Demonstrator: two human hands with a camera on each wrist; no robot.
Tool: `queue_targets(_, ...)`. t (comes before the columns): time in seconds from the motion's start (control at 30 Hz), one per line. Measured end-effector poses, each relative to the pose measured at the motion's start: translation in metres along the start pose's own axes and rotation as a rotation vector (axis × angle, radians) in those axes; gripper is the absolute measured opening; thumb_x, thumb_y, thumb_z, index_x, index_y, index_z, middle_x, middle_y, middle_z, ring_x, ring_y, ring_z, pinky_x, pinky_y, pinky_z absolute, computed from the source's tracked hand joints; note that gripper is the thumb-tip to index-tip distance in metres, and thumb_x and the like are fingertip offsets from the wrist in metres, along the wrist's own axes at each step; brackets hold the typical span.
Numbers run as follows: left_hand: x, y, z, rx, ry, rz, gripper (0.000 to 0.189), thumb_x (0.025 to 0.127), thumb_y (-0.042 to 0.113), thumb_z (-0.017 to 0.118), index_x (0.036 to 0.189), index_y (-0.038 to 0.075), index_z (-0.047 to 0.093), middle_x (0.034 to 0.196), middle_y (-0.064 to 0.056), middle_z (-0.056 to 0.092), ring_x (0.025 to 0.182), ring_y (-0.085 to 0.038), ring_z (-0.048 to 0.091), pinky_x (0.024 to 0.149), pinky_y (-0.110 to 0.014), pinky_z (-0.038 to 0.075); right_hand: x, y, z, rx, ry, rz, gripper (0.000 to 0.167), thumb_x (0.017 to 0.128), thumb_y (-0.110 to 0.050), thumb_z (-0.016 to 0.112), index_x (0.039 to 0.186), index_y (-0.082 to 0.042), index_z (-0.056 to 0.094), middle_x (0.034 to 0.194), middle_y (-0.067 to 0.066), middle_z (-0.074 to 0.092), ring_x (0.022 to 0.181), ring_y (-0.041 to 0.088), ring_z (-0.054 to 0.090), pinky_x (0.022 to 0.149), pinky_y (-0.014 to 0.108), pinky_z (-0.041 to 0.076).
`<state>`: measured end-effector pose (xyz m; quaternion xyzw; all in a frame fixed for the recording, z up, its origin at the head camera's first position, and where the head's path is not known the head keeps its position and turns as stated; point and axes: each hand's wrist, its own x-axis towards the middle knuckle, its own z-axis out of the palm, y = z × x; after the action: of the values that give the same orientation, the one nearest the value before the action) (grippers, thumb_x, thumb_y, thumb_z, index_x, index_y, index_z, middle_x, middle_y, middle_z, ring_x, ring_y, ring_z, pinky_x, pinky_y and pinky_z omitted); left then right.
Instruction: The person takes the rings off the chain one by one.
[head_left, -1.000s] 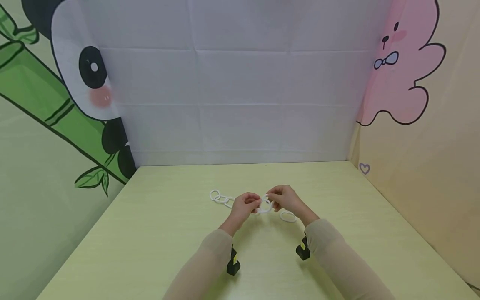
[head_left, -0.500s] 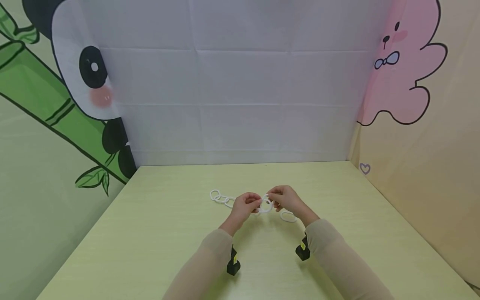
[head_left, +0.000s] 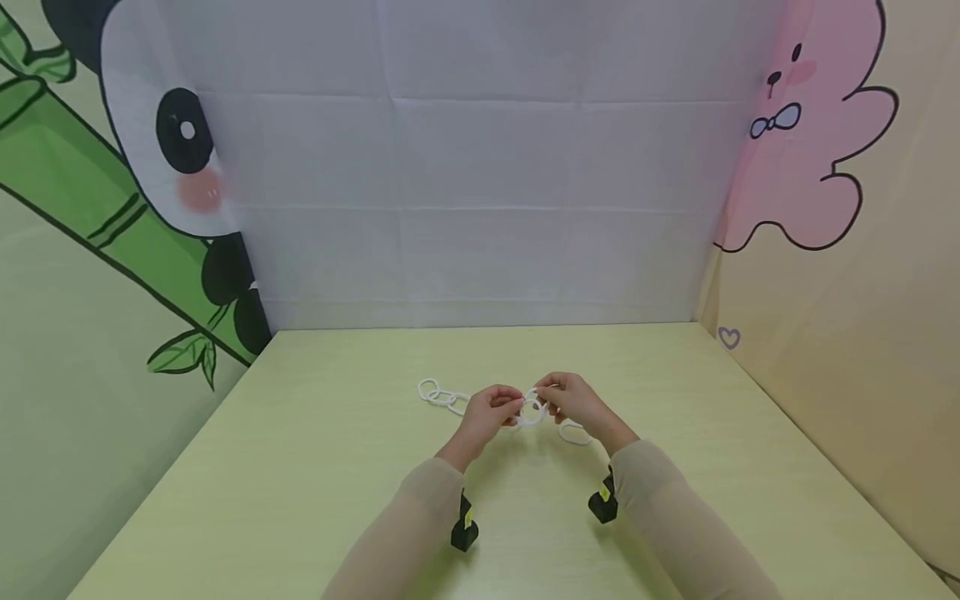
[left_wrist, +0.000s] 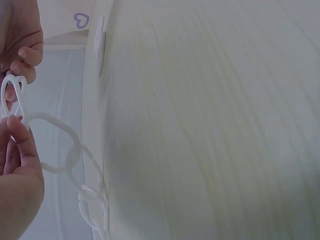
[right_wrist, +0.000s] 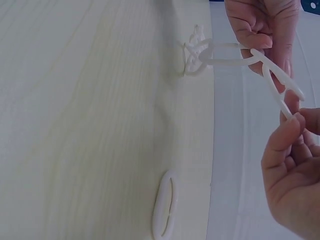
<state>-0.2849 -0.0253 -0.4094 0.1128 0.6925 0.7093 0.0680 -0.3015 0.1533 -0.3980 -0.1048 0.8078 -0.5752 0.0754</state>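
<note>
White oval plastic chain links are held between both hands. My left hand (head_left: 491,412) pinches the end link (right_wrist: 280,74) of a linked chain (head_left: 450,398). That chain hangs from it and trails left onto the table; my left hand partly covers it in the head view. My right hand (head_left: 576,402) pinches another white link (right_wrist: 274,92) between thumb and fingertips. The two held links cross each other at an angle, close together, in the right wrist view. A single loose link (right_wrist: 158,210) lies flat on the table below my right hand.
The pale wooden table (head_left: 300,467) ends at a white cloth backdrop (head_left: 480,208). Printed side panels with a panda and a pink animal flank it. Black wrist mounts (head_left: 464,533) hang under both sleeves, low over the table.
Both hands stay almost in place with the links between the fingers. The whole head view shifts very slightly.
</note>
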Motion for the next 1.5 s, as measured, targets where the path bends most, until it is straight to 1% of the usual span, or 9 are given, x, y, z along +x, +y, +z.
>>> queue_targets(0.23, -0.002, 0.002, 0.001, 0.005, 0.0, 0.008, 0.019, 0.09, 0.0, 0.056, 0.105, -0.012, 0.056, 0.103, -0.031, 0.057, 0.075, -0.015, 0.058, 0.065, -0.023, 0.051, 0.0, -0.001, 0.0, 0.014, 0.03, 0.024, 0.018, 0.094, -0.008, 0.05, 0.101, 0.006, 0.058, 0.075, 0.006, 0.058, 0.058, 0.013, 0.046, 0.05, 0.024, 0.044)
queue_targets(0.4, 0.001, 0.001, 0.002, 0.01, 0.016, 0.019, 0.018, 0.09, -0.001, 0.057, 0.104, -0.012, 0.056, 0.097, -0.026, 0.06, 0.077, -0.019, 0.059, 0.067, -0.026, 0.052, 0.002, 0.0, -0.001, 0.027, 0.045, 0.052, 0.018, 0.094, -0.008, 0.05, 0.101, 0.006, 0.059, 0.075, 0.006, 0.058, 0.057, 0.012, 0.047, 0.051, 0.024, 0.046)
queue_targets(0.57, 0.01, -0.012, -0.001, -0.03, 0.02, 0.025, 0.017, 0.089, 0.0, 0.059, 0.102, -0.011, 0.058, 0.098, -0.027, 0.06, 0.082, -0.026, 0.062, 0.069, -0.031, 0.054, 0.002, 0.001, -0.002, 0.028, 0.069, 0.084, 0.018, 0.094, -0.007, 0.05, 0.1, 0.006, 0.059, 0.075, 0.008, 0.06, 0.055, 0.011, 0.046, 0.05, 0.022, 0.047)
queue_targets(0.73, 0.016, -0.023, -0.002, -0.06, 0.026, 0.028, 0.016, 0.088, 0.001, 0.06, 0.101, -0.009, 0.058, 0.099, -0.028, 0.06, 0.078, -0.02, 0.063, 0.067, -0.028, 0.054, 0.003, 0.003, -0.006, 0.047, 0.081, 0.096, 0.018, 0.093, -0.006, 0.05, 0.101, 0.008, 0.058, 0.079, 0.013, 0.063, 0.055, 0.011, 0.047, 0.049, 0.021, 0.047)
queue_targets(0.9, 0.018, -0.024, -0.001, -0.066, 0.041, 0.031, 0.015, 0.088, 0.0, 0.06, 0.1, -0.009, 0.058, 0.092, -0.02, 0.063, 0.075, -0.016, 0.063, 0.065, -0.025, 0.054, 0.005, 0.005, -0.013, 0.052, 0.093, 0.083, 0.024, 0.094, -0.008, 0.05, 0.108, 0.011, 0.055, 0.089, 0.02, 0.063, 0.057, 0.011, 0.049, 0.052, 0.022, 0.049)
queue_targets(0.97, 0.018, -0.024, -0.002, -0.067, 0.045, 0.032, 0.014, 0.088, -0.001, 0.06, 0.1, -0.009, 0.058, 0.089, -0.015, 0.064, 0.074, -0.015, 0.063, 0.065, -0.025, 0.054, 0.006, 0.006, -0.016, 0.068, 0.109, 0.08, 0.024, 0.094, -0.007, 0.051, 0.109, 0.011, 0.055, 0.088, 0.019, 0.061, 0.057, 0.011, 0.05, 0.053, 0.023, 0.05)
queue_targets(1.1, 0.016, -0.022, -0.003, -0.073, 0.044, 0.025, 0.015, 0.088, 0.0, 0.06, 0.1, -0.008, 0.058, 0.084, -0.007, 0.064, 0.074, -0.015, 0.063, 0.065, -0.025, 0.054, 0.008, 0.008, -0.024, 0.113, 0.15, 0.086, 0.021, 0.094, -0.005, 0.051, 0.107, 0.01, 0.055, 0.083, 0.012, 0.056, 0.057, 0.011, 0.052, 0.054, 0.024, 0.052)
queue_targets(1.37, 0.016, -0.02, -0.005, -0.09, 0.031, 0.027, 0.017, 0.088, 0.0, 0.059, 0.102, -0.01, 0.058, 0.083, -0.006, 0.063, 0.076, -0.017, 0.063, 0.066, -0.027, 0.054, 0.009, 0.016, -0.037, 0.137, 0.194, 0.08, 0.021, 0.093, -0.001, 0.049, 0.109, 0.013, 0.053, 0.081, 0.011, 0.054, 0.057, 0.011, 0.054, 0.055, 0.024, 0.053)
queue_targets(1.5, 0.016, -0.021, -0.006, -0.088, 0.041, 0.024, 0.015, 0.088, -0.001, 0.059, 0.101, -0.009, 0.058, 0.082, -0.006, 0.063, 0.074, -0.017, 0.063, 0.065, -0.026, 0.054, 0.01, 0.021, -0.04, 0.132, 0.205, 0.092, 0.022, 0.093, -0.002, 0.049, 0.11, 0.013, 0.052, 0.082, 0.012, 0.054, 0.057, 0.01, 0.054, 0.055, 0.024, 0.053)
